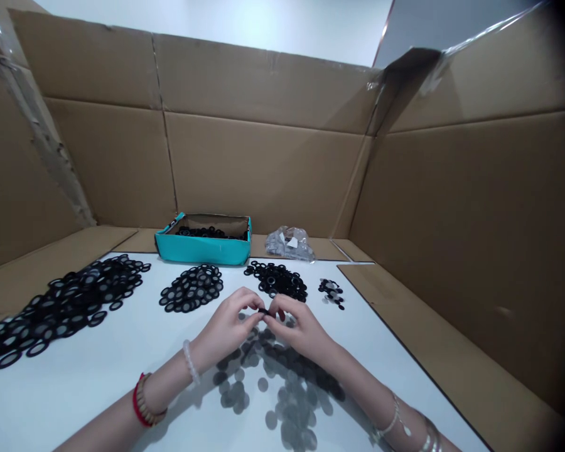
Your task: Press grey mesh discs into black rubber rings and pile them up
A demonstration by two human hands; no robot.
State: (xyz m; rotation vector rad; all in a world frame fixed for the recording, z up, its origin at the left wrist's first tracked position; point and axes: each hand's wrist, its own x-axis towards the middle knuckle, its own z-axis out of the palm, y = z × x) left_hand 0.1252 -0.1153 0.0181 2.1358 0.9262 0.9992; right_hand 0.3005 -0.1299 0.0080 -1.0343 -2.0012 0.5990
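Over white bench [98, 370], left hand [228, 327] and right hand [297, 328] pinch small black ring [265, 312] together, fingers tight. Gray discs [285, 392] lie flat at 6 o'clock. Black ring piles [191, 288] at 12 o'clock. Teal box [203, 249] behind them.

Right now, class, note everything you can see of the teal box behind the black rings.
The teal box is a low, open, rectangular box, its outside smooth like coated card, its inside brown. Inside lie black rings. It sits at the far edge of the white table, before a cardboard wall.
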